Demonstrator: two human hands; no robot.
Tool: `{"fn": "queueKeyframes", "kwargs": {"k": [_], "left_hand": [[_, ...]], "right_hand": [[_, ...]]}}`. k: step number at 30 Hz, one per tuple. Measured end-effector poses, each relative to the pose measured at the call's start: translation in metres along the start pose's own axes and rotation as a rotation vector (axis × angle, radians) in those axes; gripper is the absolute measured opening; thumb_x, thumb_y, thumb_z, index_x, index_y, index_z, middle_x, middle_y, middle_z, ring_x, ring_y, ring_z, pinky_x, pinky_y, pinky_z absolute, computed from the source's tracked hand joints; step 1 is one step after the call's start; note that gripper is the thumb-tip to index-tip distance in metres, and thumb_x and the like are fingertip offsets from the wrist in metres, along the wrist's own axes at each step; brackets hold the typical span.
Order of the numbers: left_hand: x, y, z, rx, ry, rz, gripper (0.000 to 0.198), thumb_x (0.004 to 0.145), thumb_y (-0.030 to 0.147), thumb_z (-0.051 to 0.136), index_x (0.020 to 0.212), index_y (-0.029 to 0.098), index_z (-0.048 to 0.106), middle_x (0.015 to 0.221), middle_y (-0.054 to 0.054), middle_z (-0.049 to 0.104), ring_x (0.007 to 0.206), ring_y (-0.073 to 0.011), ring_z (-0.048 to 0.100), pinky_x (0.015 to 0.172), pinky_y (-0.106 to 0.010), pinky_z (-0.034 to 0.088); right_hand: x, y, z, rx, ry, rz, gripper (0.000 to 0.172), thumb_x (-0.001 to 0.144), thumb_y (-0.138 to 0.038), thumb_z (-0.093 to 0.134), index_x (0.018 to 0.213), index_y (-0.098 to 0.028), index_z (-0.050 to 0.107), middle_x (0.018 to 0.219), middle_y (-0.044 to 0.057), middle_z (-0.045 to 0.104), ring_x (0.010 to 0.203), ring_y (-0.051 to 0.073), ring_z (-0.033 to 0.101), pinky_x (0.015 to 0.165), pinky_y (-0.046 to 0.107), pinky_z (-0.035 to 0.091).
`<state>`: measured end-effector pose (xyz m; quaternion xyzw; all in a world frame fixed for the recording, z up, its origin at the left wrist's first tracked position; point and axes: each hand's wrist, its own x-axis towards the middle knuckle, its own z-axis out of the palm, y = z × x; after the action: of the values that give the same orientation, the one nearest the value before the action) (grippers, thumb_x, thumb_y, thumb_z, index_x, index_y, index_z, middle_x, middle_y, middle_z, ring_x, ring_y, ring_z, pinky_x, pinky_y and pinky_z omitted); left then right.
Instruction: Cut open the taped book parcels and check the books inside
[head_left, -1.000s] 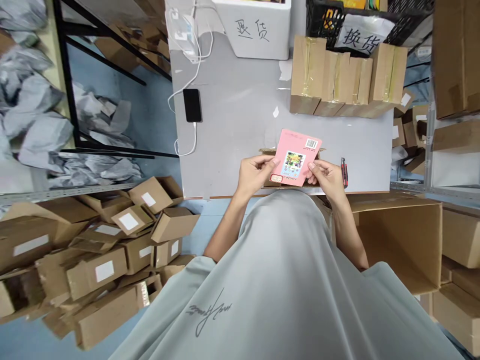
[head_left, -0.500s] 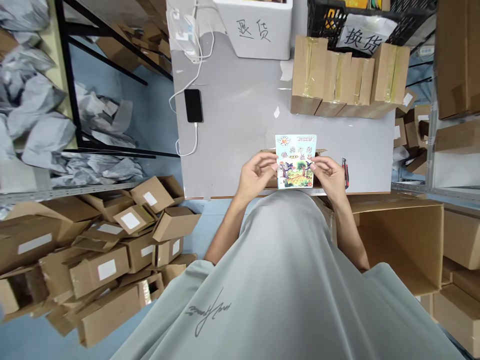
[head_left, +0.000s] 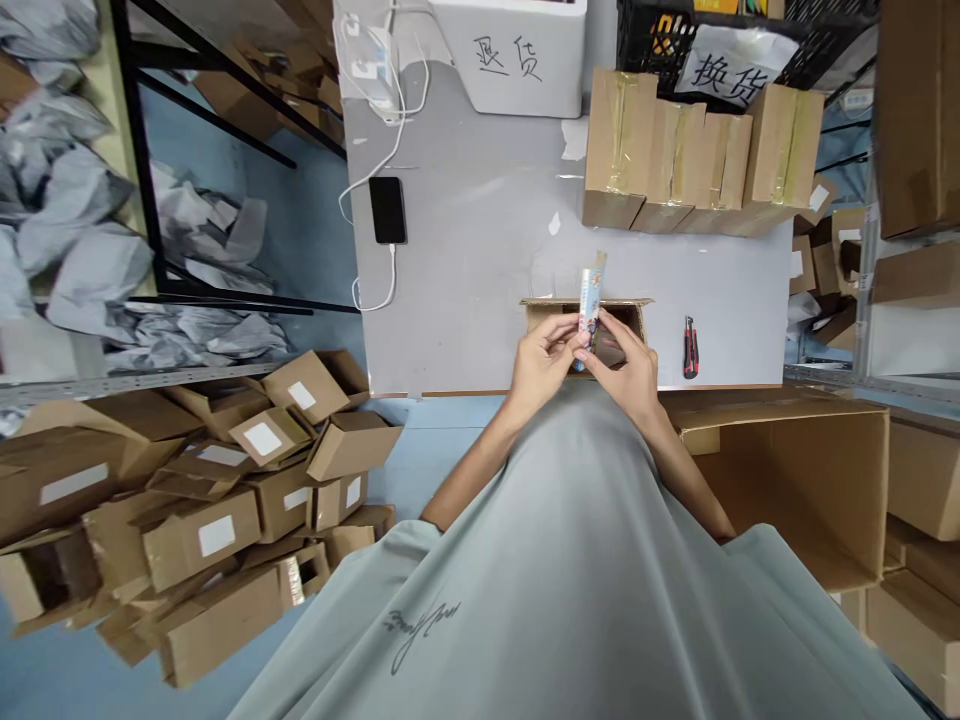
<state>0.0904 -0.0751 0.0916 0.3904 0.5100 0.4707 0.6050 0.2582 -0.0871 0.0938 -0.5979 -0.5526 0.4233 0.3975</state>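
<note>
Booklet [head_left: 590, 292] has turned nearly edge-on, held in both hands [head_left: 538, 360] [head_left: 628, 375].

- Flat, light grey counter [head_left: 465, 240], thin brown front edge, scuffs and torn white patches on top.
- Pale blue floor [head_left: 442, 430], seen below the counter and at lower left.
- Left: black metal frame [head_left: 139, 160] with crossing bars; silver metal shelf edge [head_left: 187, 377] below.
- Crumpled grey plastic parcels [head_left: 67, 210] piled beside the frame.
- Lower left: loose heap of brown cardboard cartons [head_left: 199, 535], several with white labels.
- Right: grey metal shelving upright [head_left: 865, 290], more stacked brown boxes [head_left: 922, 600] lower down.
- Light bright, even; faint glare on counter.
</note>
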Motion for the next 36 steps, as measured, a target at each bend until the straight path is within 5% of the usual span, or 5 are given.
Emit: {"fn": "queueKeyframes", "kwargs": {"k": [5, 9, 17, 25, 36], "left_hand": [[-0.008, 0.007, 0.004, 0.013, -0.189, -0.033, 0.063, 0.1, 0.075, 0.079, 0.136, 0.023, 0.083, 0.125, -0.013, 0.089, 0.118, -0.0312, 0.086, 0.106, -0.046, 0.071], [-0.016, 0.011, 0.014, 0.063, -0.057, 0.002, 0.055, 0.099, 0.068, 0.084, 0.133, 0.025, 0.085, 0.126, -0.012, 0.089, 0.12, -0.0311, 0.086, 0.108, -0.045, 0.07], [-0.005, 0.019, -0.009, 0.233, 0.203, 0.188, 0.052, 0.097, 0.064, 0.087, 0.132, 0.025, 0.085, 0.136, -0.012, 0.085, 0.105, -0.0224, 0.082, 0.096, -0.038, 0.069], [0.004, 0.004, -0.022, 0.052, -0.07, -0.076, 0.058, 0.085, 0.071, 0.095, 0.112, 0.02, 0.092, 0.115, -0.014, 0.09, 0.107, -0.0302, 0.085, 0.098, -0.044, 0.068], [0.008, 0.004, -0.014, 0.209, 0.194, 0.141, 0.033, 0.094, 0.054, 0.089, 0.102, 0.022, 0.091, 0.102, -0.008, 0.09, 0.094, -0.0232, 0.084, 0.089, -0.036, 0.069]], "right_hand": [[0.001, 0.001, 0.001, 0.169, 0.071, 0.148, 0.052, 0.094, -0.075, 0.082, 0.108, -0.025, 0.08, 0.099, 0.003, 0.083, 0.09, 0.023, 0.077, 0.085, 0.035, 0.067], [0.005, 0.002, 0.004, 0.206, 0.053, 0.101, 0.053, 0.096, -0.078, 0.077, 0.098, -0.026, 0.077, 0.09, 0.002, 0.077, 0.086, 0.022, 0.072, 0.082, 0.035, 0.063], [0.011, 0.008, 0.0, 0.392, 0.153, 0.217, 0.057, 0.102, -0.076, 0.071, 0.127, -0.025, 0.08, 0.118, 0.008, 0.086, 0.107, 0.026, 0.082, 0.097, 0.04, 0.069], [0.02, 0.005, -0.011, 0.425, 0.176, 0.23, 0.064, 0.097, -0.08, 0.072, 0.127, -0.025, 0.08, 0.124, 0.011, 0.088, 0.116, 0.028, 0.084, 0.101, 0.041, 0.07], [0.022, -0.001, -0.006, 0.161, 0.179, 0.089, 0.064, 0.1, -0.071, 0.077, 0.145, -0.026, 0.075, 0.15, 0.015, 0.076, 0.138, 0.03, 0.073, 0.114, 0.046, 0.064]]}}
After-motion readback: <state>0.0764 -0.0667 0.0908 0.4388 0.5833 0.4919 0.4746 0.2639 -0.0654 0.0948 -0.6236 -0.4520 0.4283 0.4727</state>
